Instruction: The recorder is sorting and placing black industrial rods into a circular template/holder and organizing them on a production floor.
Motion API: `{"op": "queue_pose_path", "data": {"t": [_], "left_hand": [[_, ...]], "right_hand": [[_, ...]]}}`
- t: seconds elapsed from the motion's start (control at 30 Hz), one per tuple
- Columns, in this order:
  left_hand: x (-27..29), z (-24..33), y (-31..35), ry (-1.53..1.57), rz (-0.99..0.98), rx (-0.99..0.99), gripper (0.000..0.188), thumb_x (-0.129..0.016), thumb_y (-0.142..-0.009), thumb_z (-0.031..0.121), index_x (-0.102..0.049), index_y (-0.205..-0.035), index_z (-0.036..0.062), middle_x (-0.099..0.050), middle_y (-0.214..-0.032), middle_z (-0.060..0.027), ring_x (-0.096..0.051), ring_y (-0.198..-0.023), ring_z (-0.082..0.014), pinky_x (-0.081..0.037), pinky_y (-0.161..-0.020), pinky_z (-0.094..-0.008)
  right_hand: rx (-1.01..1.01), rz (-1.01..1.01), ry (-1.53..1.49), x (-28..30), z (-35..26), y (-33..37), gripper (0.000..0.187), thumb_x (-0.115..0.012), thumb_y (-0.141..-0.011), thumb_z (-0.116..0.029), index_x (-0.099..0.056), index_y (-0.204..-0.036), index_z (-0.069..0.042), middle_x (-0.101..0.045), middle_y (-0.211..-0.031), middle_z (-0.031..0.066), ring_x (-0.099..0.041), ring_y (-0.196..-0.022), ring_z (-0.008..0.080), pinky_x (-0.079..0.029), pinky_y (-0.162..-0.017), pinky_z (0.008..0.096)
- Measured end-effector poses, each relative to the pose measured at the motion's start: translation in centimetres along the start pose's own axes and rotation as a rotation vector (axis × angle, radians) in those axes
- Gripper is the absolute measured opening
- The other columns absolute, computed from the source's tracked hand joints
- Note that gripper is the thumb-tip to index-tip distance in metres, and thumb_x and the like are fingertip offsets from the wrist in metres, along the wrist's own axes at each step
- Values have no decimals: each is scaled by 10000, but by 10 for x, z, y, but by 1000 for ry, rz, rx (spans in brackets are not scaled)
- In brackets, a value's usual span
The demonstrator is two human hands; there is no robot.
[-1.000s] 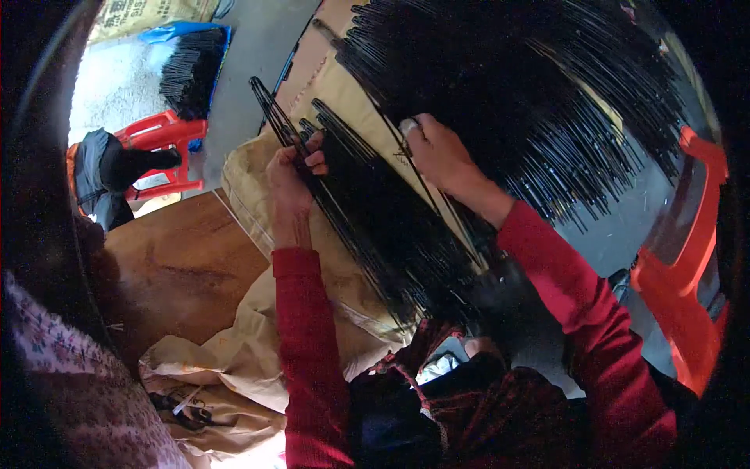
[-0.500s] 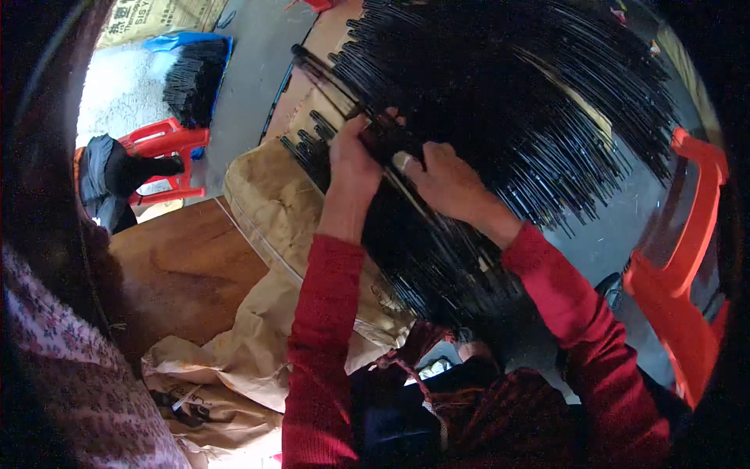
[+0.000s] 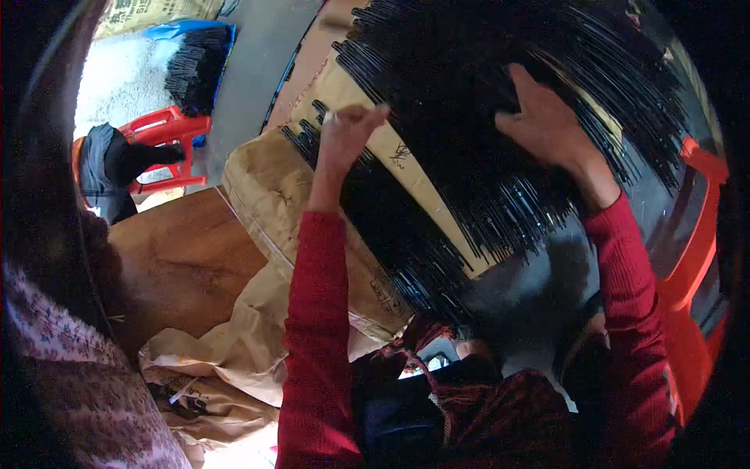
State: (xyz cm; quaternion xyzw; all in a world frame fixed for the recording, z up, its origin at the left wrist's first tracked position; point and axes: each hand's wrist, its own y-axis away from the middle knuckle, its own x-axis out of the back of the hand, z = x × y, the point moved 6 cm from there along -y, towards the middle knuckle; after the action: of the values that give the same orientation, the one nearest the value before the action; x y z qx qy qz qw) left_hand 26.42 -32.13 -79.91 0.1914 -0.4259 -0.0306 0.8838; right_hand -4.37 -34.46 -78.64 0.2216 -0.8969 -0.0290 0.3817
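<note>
Long thin black rods (image 3: pixel 512 207) lie in dense piles ahead of me, their ends fanned toward me. My right hand (image 3: pixel 547 125) reaches over the larger pile, thumb and forefinger spread. Its fingertips fade into the dark rods, and I see nothing held. Above a strip of tan paper sacking (image 3: pixel 398 156) between two piles is my left hand (image 3: pixel 348 144). Its fingers are bent and the thumb stands apart, with no rod visible in it. A smaller rod pile (image 3: pixel 391 219) lies just below and right of that hand.
A folded tan sack (image 3: pixel 269 187) lies beside a brown wooden board (image 3: pixel 195 250) on the left. Red plastic chairs stand at far left (image 3: pixel 176 129) and right (image 3: pixel 695 234). More black rods (image 3: pixel 195 70) lie on blue sheeting at the upper left. Patterned cloth (image 3: pixel 78 375) fills the lower left.
Both hands were together on a long rod assembly; it is no longer in them. My right hand has moved right over the large pile, and the left has drawn slightly left. The tan strip is now uncovered.
</note>
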Motion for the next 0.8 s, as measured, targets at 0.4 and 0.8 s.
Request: {"op": "queue_pose_path", "data": {"t": [0.4, 0.8], "left_hand": [[-54, -124, 22, -650, -89, 445, 521, -627, -808, 532, -707, -765, 19, -716, -850, -150, -702, -790, -309, -554, -695, -416], [-37, -124, 51, 85, -188, 466, 353, -636, -846, 325, -689, -808, -23, -651, -638, -58, -661, -560, -190, -474, -454, -300]], "right_hand": [[11, 366, 496, -35, 7, -27, 611, -707, -826, -388, -497, -1272, -27, -546, -1148, 177, -574, -984, 369, -525, -745, 435], [275, -110, -231, -131, -78, 23, 261, -609, -877, -160, -591, -1097, -20, -619, -1041, 172, -608, -981, 362, -498, -840, 441]]}}
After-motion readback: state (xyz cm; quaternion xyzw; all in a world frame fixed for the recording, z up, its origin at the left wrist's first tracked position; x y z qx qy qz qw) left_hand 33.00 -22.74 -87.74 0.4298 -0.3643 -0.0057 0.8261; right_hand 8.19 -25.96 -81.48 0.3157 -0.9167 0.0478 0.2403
